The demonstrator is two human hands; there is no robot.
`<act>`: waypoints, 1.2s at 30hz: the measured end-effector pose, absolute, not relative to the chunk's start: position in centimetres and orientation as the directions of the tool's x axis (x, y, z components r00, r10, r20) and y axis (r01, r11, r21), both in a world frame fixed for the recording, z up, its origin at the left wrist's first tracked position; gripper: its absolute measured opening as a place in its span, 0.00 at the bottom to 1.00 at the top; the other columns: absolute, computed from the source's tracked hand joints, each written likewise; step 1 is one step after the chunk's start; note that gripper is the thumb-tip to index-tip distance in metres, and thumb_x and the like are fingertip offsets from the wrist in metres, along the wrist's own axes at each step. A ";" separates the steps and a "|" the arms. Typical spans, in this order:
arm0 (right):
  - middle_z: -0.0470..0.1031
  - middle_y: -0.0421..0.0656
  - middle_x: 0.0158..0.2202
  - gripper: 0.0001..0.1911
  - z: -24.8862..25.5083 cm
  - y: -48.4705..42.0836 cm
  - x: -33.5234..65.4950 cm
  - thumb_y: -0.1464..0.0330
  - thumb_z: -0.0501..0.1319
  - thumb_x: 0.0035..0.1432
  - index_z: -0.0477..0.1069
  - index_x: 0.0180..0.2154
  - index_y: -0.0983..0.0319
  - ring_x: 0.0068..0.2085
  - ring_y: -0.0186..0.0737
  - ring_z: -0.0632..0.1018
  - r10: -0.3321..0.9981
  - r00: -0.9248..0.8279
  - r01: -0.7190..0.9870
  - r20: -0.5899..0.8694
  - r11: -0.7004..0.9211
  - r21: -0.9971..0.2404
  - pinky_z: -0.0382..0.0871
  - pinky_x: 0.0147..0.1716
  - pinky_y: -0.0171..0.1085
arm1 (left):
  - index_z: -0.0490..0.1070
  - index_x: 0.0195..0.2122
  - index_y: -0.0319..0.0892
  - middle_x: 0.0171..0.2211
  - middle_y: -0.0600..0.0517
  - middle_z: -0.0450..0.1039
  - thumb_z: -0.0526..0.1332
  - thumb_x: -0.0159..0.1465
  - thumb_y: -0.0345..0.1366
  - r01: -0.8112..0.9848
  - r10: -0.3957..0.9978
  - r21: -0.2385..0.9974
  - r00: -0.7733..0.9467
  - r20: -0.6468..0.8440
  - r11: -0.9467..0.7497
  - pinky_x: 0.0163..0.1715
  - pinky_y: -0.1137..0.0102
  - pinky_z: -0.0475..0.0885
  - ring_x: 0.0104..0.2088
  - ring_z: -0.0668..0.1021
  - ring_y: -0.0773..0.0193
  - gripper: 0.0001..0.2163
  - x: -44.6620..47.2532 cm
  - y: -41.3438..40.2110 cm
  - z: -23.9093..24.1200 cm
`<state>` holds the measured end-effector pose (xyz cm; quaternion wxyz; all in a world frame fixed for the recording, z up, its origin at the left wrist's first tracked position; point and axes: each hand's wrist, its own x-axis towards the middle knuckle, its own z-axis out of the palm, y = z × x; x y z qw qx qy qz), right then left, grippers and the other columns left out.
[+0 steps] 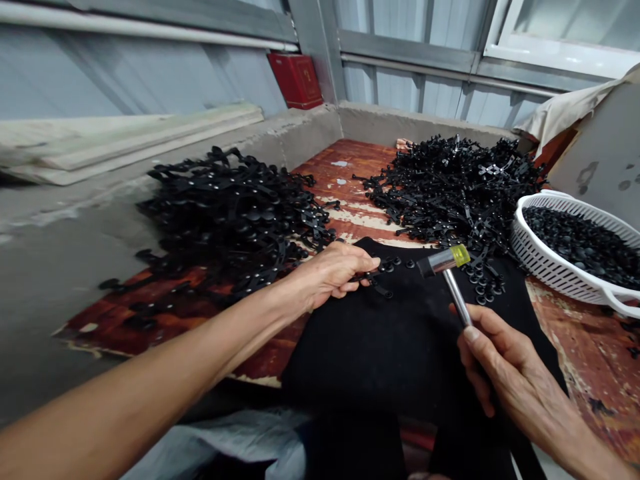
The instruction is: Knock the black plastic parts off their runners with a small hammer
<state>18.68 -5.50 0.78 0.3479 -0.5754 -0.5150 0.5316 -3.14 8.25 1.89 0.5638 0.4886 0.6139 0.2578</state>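
Note:
My left hand [334,272] rests on a black cloth [400,340], fingers curled round a small black plastic piece [383,269] and pinning it down. My right hand [495,363] grips the metal shaft of a small hammer [444,261] whose head has a black face and a yellow face. The hammer head hovers just right of the held piece, a little above the cloth. Several small black parts [483,283] lie loose on the cloth beyond the hammer.
A big heap of black straps [230,213] lies at the left on a worn red board [350,177]. Another heap of black pieces [450,180] sits at the back. A white basket [560,270] of black buttons stands right. A red box [296,79] leans against the wall.

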 end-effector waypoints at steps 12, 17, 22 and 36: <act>0.61 0.31 0.25 0.17 0.4 -5.3 18.8 0.54 0.51 0.66 0.62 0.47 0.59 0.17 0.25 0.62 0.960 -0.087 0.219 -0.267 -0.243 -0.945 0.59 0.13 0.26 | 0.64 0.19 0.37 0.14 0.57 0.61 0.63 0.57 0.34 0.250 0.898 0.894 0.147 -0.416 0.373 0.10 0.82 0.43 0.10 0.56 0.79 0.12 -3.6 8.3 1.3; 0.62 0.32 0.25 0.19 0.1 -5.5 18.9 0.53 0.52 0.66 0.62 0.49 0.60 0.17 0.24 0.62 0.959 -0.069 0.171 -0.275 -0.260 -0.950 0.59 0.13 0.26 | 0.64 0.18 0.37 0.15 0.57 0.60 0.62 0.57 0.33 0.256 0.901 0.894 0.141 -0.411 0.368 0.10 0.82 0.44 0.11 0.57 0.79 0.12 -3.5 8.2 1.5; 0.62 0.32 0.25 0.19 0.1 -5.5 19.1 0.53 0.52 0.66 0.62 0.48 0.60 0.17 0.24 0.62 0.957 -0.080 0.168 -0.278 -0.262 -0.950 0.59 0.13 0.26 | 0.64 0.19 0.37 0.15 0.57 0.60 0.61 0.59 0.32 0.274 0.897 0.885 0.131 -0.423 0.377 0.10 0.82 0.44 0.11 0.57 0.79 0.13 -3.5 8.2 1.5; 0.64 0.36 0.29 0.24 0.3 -5.0 18.7 0.59 0.50 0.68 0.56 0.63 0.53 0.21 0.28 0.61 0.965 -0.064 0.387 -0.252 -0.209 -0.898 0.56 0.15 0.27 | 0.67 0.21 0.36 0.14 0.55 0.64 0.61 0.59 0.33 0.386 0.924 0.864 0.065 -0.376 0.324 0.10 0.82 0.45 0.10 0.58 0.79 0.11 -3.1 8.1 1.3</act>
